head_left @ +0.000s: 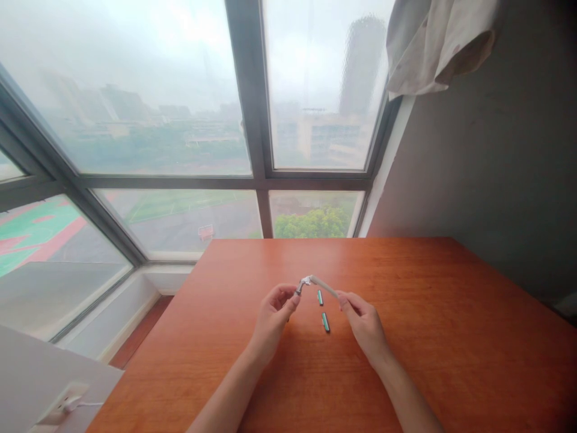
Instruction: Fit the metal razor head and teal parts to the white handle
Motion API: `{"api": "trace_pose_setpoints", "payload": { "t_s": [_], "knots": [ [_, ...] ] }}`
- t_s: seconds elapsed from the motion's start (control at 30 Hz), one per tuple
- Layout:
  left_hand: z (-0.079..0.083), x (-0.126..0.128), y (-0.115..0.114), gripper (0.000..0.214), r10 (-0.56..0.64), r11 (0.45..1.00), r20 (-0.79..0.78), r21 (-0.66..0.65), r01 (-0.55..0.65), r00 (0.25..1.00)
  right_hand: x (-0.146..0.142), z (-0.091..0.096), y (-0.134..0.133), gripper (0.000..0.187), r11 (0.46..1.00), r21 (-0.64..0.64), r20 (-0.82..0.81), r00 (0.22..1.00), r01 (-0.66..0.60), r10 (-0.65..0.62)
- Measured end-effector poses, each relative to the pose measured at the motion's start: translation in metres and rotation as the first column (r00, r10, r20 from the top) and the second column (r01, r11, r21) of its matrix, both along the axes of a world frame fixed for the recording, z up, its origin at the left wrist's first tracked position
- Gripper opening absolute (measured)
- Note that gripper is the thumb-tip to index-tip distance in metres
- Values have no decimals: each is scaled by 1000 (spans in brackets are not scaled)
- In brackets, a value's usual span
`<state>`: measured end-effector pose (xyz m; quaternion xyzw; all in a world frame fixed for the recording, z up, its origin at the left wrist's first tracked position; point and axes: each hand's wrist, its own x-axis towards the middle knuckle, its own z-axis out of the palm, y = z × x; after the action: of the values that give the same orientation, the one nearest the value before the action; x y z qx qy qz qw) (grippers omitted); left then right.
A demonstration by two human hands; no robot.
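Observation:
My left hand [273, 316] is closed around a silvery razor handle [299, 287], its neck pointing up and right from the fingertips. Between the thumb and fingers of my right hand [363, 322] is a slim, pale stick, like a brush handle [325, 287]. The stick's far end meets the razor's top end; whether it has bristles is too small to tell. Below, between my hands, lie two green-and-black razor cartridges: the farther cartridge [320, 297] and the nearer cartridge [326, 322]. Neither hand touches them.
A reddish-brown wooden table [442, 367] spreads under both hands, its far edge close to the windows [175, 183]. A grey wall [469, 174] rises on the right, with a pale hanging cloth [433, 48] above. At lower left is a wall socket [67, 404] with a white plug.

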<state>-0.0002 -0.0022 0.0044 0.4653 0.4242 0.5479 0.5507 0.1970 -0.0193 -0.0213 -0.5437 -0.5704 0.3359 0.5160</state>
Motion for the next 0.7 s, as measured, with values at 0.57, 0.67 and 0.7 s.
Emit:
{"api": "trace_pose_setpoints", "payload": {
  "t_s": [0.57,0.67,0.7],
  "knots": [
    [4,0,-1,24,-7,1000,-26,-4,7,1000,1,0,1,36,1000,29,17,1000,11,-12],
    [4,0,-1,24,-2,1000,-16,3,2,1000,1,1,1,35,999,38,8,1000,19,-19],
    [3,0,-1,24,-3,1000,-14,3,4,1000,1,1,1,34,999,39,7,1000,20,-21]
  ]
}}
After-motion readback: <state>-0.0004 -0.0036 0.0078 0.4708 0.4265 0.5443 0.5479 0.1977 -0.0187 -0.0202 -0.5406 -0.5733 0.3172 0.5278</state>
